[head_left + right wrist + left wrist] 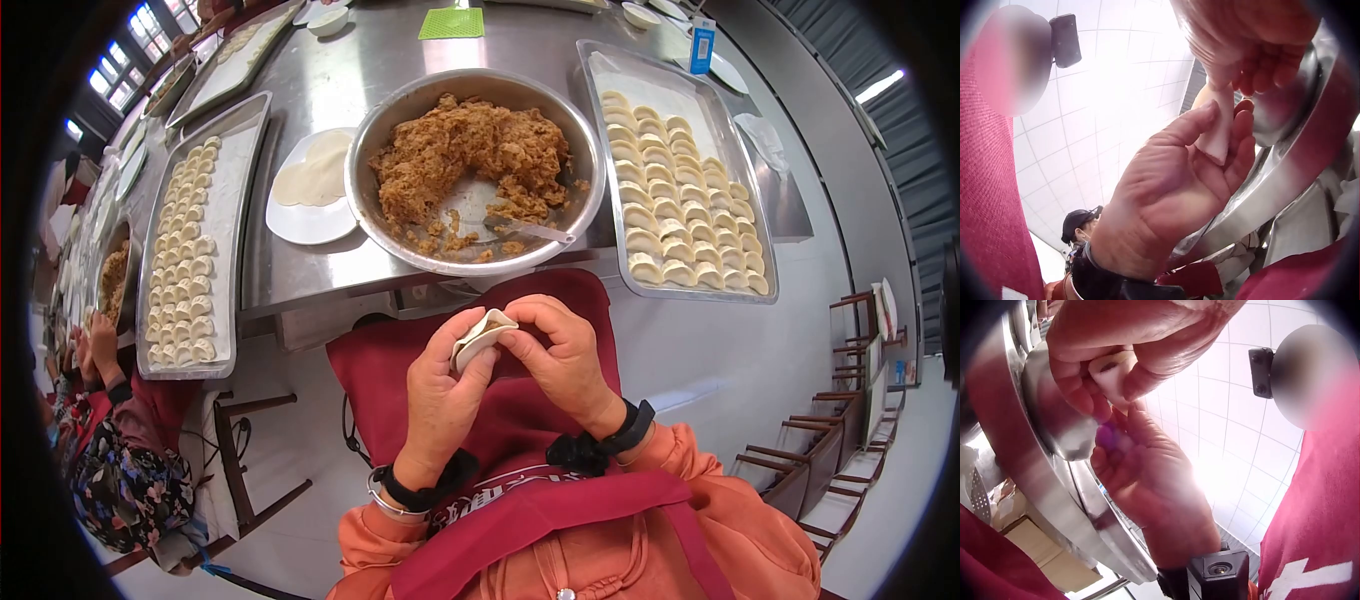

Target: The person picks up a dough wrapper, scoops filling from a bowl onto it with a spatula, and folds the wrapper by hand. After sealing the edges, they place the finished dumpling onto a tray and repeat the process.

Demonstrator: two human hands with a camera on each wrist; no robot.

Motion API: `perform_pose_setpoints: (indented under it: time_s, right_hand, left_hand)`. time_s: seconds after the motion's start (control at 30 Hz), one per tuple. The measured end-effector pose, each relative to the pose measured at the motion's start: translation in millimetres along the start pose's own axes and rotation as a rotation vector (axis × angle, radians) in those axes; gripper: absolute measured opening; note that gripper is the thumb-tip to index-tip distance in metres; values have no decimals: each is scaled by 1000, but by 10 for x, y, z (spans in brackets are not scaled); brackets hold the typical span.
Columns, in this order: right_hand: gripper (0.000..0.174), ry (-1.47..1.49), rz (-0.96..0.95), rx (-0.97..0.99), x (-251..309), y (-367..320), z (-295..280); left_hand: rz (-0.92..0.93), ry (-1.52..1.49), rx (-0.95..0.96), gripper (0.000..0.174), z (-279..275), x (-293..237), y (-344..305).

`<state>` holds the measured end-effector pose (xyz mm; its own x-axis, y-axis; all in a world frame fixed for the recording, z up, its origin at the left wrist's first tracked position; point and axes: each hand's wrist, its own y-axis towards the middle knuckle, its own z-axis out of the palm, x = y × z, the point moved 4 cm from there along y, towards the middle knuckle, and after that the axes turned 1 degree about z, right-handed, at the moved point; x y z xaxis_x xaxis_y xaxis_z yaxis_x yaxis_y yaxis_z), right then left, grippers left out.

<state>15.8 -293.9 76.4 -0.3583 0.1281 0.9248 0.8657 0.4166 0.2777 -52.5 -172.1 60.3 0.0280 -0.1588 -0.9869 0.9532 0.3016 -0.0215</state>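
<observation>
A half-folded dumpling [476, 343], its pale wrapper still gaping along the top, is held between both hands above the apron. My left hand [446, 385] grips it from the side, thumb on the near face and fingers behind. The thumb and forefinger of my right hand [562, 352] pinch the wrapper's right end. In the left wrist view a bit of dark filling shows inside the dumpling [1114, 374]. From the right wrist, the folded wrapper [1217, 128] lies between the left thumb and fingers.
Ahead stands a steel bowl [362, 210] of brown filling with a spoon [530, 229] in it. To its left is a white plate [305, 228] with round wrappers [315, 172]. Trays of dumplings [690, 215] flank both sides. Another person's hand [103, 345] is at far left.
</observation>
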Motion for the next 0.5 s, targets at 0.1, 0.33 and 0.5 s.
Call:
perform_pose_setpoints:
  time_s: [0.1,0.33,0.5]
  right_hand:
    - [15,5,29,-6,-24,-6,0]
    - [11,25,34,-23,-25,5,-7]
    - [9,-89,-119,11,31,46,-35]
  left_hand:
    - [5,21,6,36,7,-2,-4]
    - [5,26,4,37,19,-17,-4]
    - [-2,43,10,36,13,0,-8]
